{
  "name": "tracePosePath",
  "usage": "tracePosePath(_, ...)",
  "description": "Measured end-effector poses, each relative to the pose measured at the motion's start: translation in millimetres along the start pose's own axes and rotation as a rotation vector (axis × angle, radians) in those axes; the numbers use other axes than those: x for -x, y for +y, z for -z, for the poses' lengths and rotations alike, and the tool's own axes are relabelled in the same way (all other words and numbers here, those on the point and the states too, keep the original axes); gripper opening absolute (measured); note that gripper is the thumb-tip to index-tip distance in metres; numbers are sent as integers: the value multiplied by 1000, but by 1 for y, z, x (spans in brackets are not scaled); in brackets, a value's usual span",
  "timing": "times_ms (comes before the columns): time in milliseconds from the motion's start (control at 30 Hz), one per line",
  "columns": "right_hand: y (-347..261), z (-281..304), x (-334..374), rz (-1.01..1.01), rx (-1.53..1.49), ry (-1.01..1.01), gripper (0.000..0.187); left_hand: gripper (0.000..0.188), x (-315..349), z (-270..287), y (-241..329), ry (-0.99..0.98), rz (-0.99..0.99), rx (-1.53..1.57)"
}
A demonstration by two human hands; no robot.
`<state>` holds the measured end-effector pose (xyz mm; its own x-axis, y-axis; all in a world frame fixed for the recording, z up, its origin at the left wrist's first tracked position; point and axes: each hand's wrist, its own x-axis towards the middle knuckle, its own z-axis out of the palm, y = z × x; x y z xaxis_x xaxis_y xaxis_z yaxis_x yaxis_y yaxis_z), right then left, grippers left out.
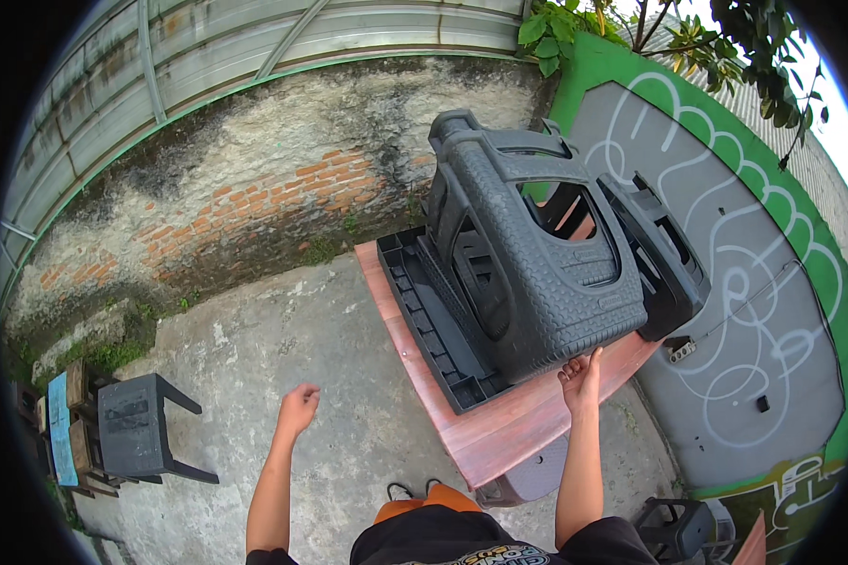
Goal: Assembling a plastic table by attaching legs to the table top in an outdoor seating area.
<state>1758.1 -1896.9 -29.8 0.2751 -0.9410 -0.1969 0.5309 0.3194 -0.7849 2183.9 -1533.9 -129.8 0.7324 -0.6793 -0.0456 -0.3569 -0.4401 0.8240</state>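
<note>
Black shirt (443, 539) nearest, the left hand (299, 409) hangs released; the right hand (579, 380), grip half-open, touches a gray chair (542, 273).

Across my black shirt (424, 532) runs block lettering (495, 556), cut off below; the small raised marks (589, 261) on the grey plastic chair (530, 273) I cannot make out.

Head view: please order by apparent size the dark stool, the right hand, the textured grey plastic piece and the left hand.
Largest to smallest:
1. Textured grey plastic piece
2. Dark stool
3. Left hand and right hand: they look alike, so unranked.
</note>
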Motion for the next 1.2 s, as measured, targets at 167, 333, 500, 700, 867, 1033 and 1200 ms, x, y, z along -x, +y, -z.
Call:
tracePosePath(167,13,-16,-5,103,2,196,50,21,-141,-2,250,-41,-605,80)
tracePosePath(333,39,-14,-15,350,254,454,44,20,-212,-36,449,-37,-1077,8)
tracePosePath(500,55,-28,-17,491,135,599,41,26,-301,-92,529,69,-1282,-184)
tracePosePath(700,69,-56,-28,611,106,693,42,63,-378,-148,563,-170,-801,-620)
tracePosePath(867,62,-98,-15,678,91,595,49,65,-388,-140,574,-144,-813,-476)
tracePosePath(1033,105,-53,-28,668,-203,215,57,59,-361,-86,579,-140,-832,-392)
tracePosePath(1200,115,-78,-17,505,-368,166,59,61,-355,24,559,143,-978,-256)
